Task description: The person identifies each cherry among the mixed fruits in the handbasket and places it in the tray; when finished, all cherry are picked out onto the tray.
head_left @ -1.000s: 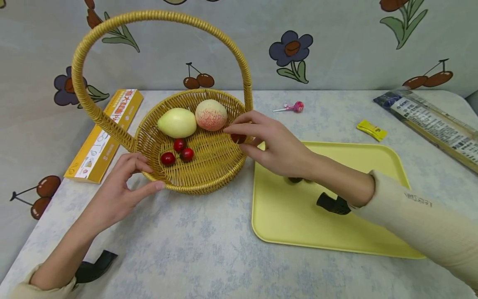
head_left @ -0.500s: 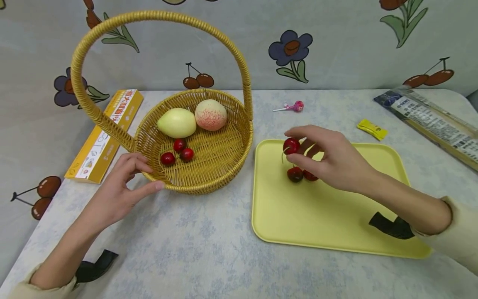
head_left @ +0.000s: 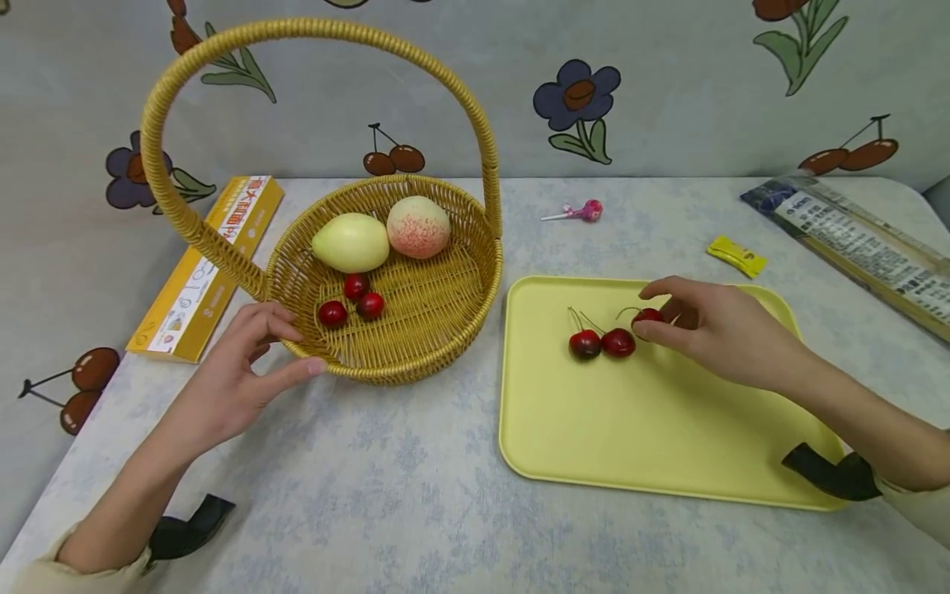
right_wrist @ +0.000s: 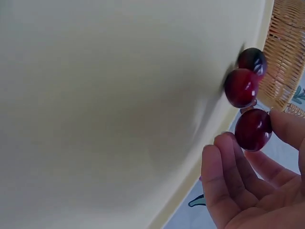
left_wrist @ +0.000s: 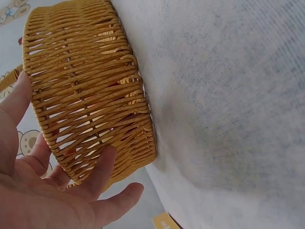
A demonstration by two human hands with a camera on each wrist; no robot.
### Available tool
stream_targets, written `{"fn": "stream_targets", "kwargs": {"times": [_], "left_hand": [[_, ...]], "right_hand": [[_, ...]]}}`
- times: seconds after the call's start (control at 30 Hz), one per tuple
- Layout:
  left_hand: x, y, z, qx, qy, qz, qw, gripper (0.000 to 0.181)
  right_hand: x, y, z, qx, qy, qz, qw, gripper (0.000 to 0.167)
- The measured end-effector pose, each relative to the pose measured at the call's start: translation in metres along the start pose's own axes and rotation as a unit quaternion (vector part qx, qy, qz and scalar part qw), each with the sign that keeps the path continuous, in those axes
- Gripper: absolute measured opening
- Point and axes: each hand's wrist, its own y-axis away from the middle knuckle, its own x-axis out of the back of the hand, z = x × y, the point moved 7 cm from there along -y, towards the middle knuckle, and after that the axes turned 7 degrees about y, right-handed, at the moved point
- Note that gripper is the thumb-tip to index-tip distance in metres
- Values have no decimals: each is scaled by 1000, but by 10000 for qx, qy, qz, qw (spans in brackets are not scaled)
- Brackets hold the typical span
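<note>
In the head view, my left hand [head_left: 237, 379] rests at the near left rim of a wicker basket [head_left: 416, 367]. Its fingers are spread, and the left wrist view shows them against the rim and outer wall. The basket holds a pale yellow-green pear-shaped fruit [head_left: 350, 243], a peach [head_left: 419, 227] and three cherries [head_left: 369, 306]. Over the yellow tray [head_left: 579, 429], my right hand [head_left: 723, 334] pinches a cherry [right_wrist: 253, 130] between thumb and fingertips. Just left of it, two stemmed cherries [head_left: 618, 342] lie side by side on the tray.
Left of the basket lies a long yellow box [head_left: 200, 272]. Behind the tray are a pink lollipop [head_left: 590, 211] and a yellow-wrapped candy [head_left: 737, 256]. A long plastic package [head_left: 861, 239] lies at the right. The basket's tall arched handle [head_left: 319, 31] rises above it.
My right hand has moved right with the cherry, from the basket's right rim to the tray, and is now lower, beside the two other cherries. My left hand has stayed at the basket.
</note>
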Motion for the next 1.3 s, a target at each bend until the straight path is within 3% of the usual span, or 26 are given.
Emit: {"fn": "stream_targets", "kwargs": {"times": [0.2, 0.47, 0.63, 0.83, 1.07, 1.3], "left_hand": [[-1, 0, 2, -28, -15, -16, 10000, 24], [0, 0, 1, 20, 10, -26, 10000, 24], [0, 0, 1, 38, 13, -20, 10000, 25], [0, -1, 1, 99, 1, -21, 9999, 25], [0, -1, 1, 87, -9, -17, 10000, 25], [-1, -1, 1, 177, 3, -45, 9998, 25]], "right_hand": [[-9, -2, 8, 19, 186, -256, 9995, 24], [-14, -4, 11, -104, 147, -469, 9987, 28], [-8, -3, 8, 40, 286, -154, 9995, 26], [10, -2, 1, 222, 130, 501, 9984, 20], [20, -7, -39, 1080, -348, 804, 9903, 28], [22, -32, -107, 1983, -415, 443, 9783, 32]]}}
